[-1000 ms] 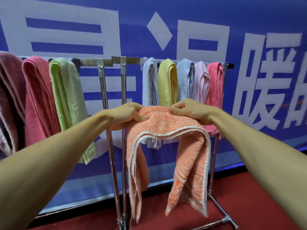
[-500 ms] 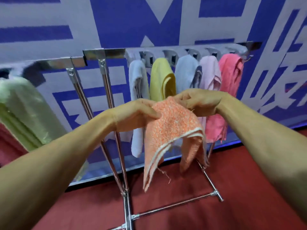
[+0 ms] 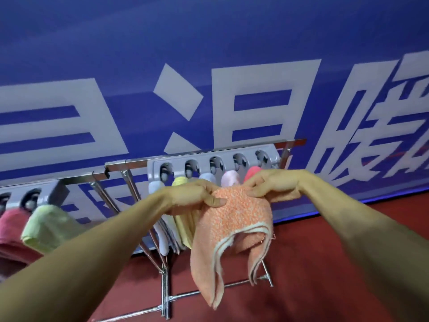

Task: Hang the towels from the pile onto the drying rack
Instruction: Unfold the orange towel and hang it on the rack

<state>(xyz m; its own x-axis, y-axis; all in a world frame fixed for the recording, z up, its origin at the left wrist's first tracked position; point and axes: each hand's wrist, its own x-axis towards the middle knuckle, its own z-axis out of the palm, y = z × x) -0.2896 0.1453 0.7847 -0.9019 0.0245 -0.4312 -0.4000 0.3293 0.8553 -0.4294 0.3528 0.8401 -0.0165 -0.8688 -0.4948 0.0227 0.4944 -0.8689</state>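
While a pink towel (image 3: 11,225) and a green towel (image 3: 46,226) hang at the left end of the drying rack (image 3: 166,287), and a white towel (image 3: 160,231), yellow towel (image 3: 183,228), blue towel (image 3: 207,177), pale pink towel (image 3: 229,178) and coral towel (image 3: 253,171) hang from the clips (image 3: 191,169) at its right end, the orange towel (image 3: 232,219) is not up yet. The left hand (image 3: 197,196) and right hand (image 3: 269,184) pinch its bunched top just before those clips. The pile is out of sight.
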